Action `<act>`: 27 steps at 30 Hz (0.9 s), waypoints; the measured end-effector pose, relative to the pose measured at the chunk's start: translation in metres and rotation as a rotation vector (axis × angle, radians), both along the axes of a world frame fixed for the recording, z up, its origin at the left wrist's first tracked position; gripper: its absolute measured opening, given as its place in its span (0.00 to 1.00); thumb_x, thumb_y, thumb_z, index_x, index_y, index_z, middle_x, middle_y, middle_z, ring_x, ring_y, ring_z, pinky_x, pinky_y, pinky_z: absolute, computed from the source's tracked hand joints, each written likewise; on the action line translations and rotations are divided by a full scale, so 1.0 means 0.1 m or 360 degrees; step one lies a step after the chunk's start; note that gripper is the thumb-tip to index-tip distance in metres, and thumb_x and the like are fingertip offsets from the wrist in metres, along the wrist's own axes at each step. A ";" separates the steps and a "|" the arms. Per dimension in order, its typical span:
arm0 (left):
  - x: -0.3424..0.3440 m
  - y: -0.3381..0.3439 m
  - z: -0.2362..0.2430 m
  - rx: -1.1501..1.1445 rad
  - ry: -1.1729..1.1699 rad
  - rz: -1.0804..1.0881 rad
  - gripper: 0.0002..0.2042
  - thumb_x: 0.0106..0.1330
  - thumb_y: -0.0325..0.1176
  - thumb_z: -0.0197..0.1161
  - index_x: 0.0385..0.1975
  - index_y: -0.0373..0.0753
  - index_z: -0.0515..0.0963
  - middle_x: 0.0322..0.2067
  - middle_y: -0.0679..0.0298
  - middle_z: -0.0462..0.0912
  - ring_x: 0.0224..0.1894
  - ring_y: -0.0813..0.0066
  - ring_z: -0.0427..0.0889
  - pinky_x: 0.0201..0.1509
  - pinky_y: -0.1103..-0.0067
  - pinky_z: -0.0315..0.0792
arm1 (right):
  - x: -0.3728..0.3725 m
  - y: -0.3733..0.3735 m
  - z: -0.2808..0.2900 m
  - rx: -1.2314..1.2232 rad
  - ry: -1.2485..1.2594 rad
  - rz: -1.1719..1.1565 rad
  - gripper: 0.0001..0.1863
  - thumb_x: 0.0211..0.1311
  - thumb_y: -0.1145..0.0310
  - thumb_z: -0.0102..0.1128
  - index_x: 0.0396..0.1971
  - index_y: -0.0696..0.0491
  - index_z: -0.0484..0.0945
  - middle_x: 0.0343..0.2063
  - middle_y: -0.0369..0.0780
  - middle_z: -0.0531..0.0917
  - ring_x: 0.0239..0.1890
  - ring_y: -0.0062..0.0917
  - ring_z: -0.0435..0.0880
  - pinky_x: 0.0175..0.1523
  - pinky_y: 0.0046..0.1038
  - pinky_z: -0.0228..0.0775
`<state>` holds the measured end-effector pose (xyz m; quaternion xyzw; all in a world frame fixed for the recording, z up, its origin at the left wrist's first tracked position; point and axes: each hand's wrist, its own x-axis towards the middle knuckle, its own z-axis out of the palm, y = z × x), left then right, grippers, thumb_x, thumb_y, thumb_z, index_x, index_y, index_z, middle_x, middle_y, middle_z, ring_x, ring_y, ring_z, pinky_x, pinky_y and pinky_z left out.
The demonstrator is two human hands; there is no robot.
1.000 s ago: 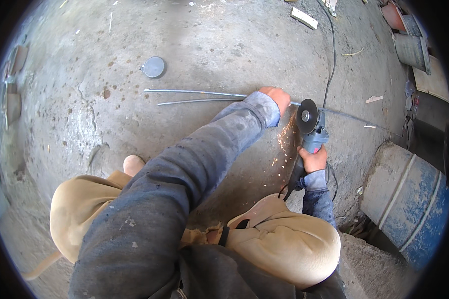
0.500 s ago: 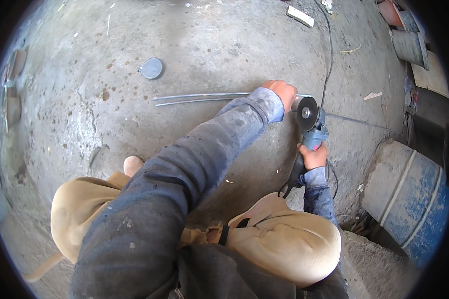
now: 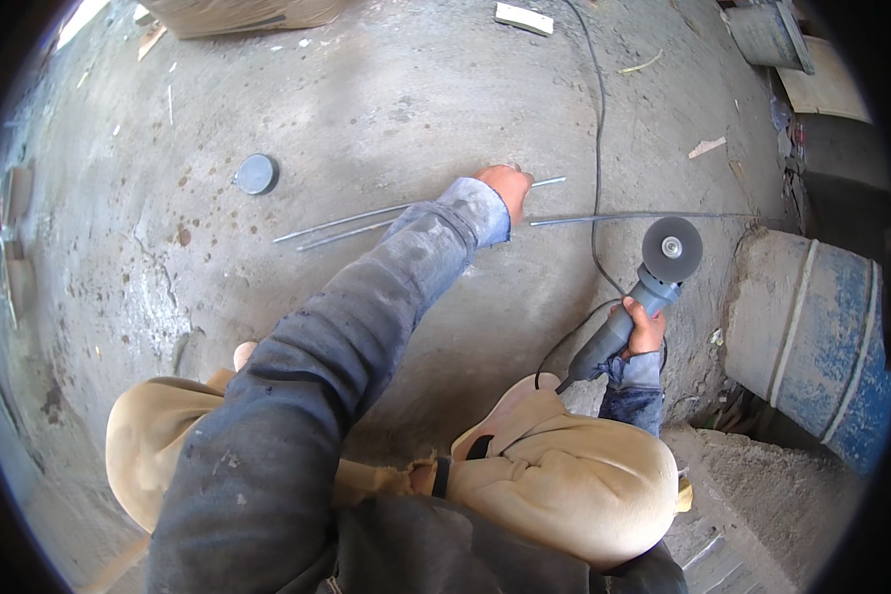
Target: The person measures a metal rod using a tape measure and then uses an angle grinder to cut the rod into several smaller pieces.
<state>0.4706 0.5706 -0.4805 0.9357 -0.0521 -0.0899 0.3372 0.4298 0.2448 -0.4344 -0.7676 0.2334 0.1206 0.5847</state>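
My left hand is closed on thin metal rods that run leftward beneath my sleeve, with one end poking out past my fingers. Another long rod lies on the concrete floor, right of that hand. My right hand grips a grey angle grinder, raised near my right knee, its dark disc facing up toward me and showing no sparks. A round grey object lies beyond the rods on the left.
A black cord crosses the floor to the grinder. A scuffed blue drum stands close on my right, with a bucket beyond. At the top are a white offcut and a brown wrapped bundle. A rough concrete edge is lower right.
The sparks have stopped. The grinder has moved right, away from my left hand. The rod now shows in separate pieces, the held ones shifted leftward. The view has shifted slightly.
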 end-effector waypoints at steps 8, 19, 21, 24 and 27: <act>0.61 -0.92 0.20 0.0146 0.0082 -0.0278 0.11 0.60 0.30 0.51 0.40 0.41 0.77 0.35 0.52 0.80 0.41 0.55 0.79 0.46 0.66 0.72 | -0.27 -0.80 0.12 0.0026 -0.0148 -0.0431 0.19 0.45 0.72 0.63 0.37 0.60 0.68 0.25 0.41 0.76 0.22 0.31 0.79 0.26 0.31 0.73; 0.79 -1.83 -0.35 0.0579 0.0308 -0.0273 0.12 0.62 0.31 0.50 0.40 0.44 0.80 0.40 0.61 0.81 0.49 0.66 0.76 0.46 0.73 0.74 | -0.43 -1.08 -0.11 0.0140 -0.0077 -0.0492 0.19 0.45 0.72 0.63 0.37 0.60 0.69 0.25 0.43 0.78 0.22 0.32 0.80 0.28 0.30 0.72; 0.78 -1.77 -0.32 0.0533 0.0283 -0.0316 0.11 0.61 0.31 0.51 0.39 0.44 0.80 0.39 0.60 0.82 0.48 0.65 0.77 0.45 0.72 0.74 | -0.39 -1.09 -0.15 0.0101 -0.0036 -0.0480 0.19 0.45 0.72 0.63 0.38 0.60 0.70 0.25 0.42 0.77 0.23 0.31 0.79 0.29 0.30 0.72; 0.70 -1.43 -0.20 0.0576 0.0339 -0.0205 0.10 0.59 0.31 0.52 0.35 0.43 0.81 0.36 0.59 0.82 0.44 0.64 0.80 0.44 0.72 0.74 | -0.33 -1.08 -0.22 0.0087 -0.0039 -0.0479 0.18 0.45 0.73 0.63 0.37 0.60 0.70 0.25 0.42 0.77 0.23 0.30 0.79 0.29 0.30 0.72; 0.44 -0.75 -0.11 0.0717 0.0434 -0.0232 0.08 0.55 0.28 0.55 0.31 0.39 0.81 0.34 0.54 0.82 0.40 0.59 0.80 0.45 0.71 0.75 | -0.29 -1.02 -0.25 0.0202 -0.0072 -0.0481 0.18 0.44 0.73 0.64 0.36 0.60 0.70 0.25 0.41 0.77 0.22 0.30 0.79 0.28 0.29 0.72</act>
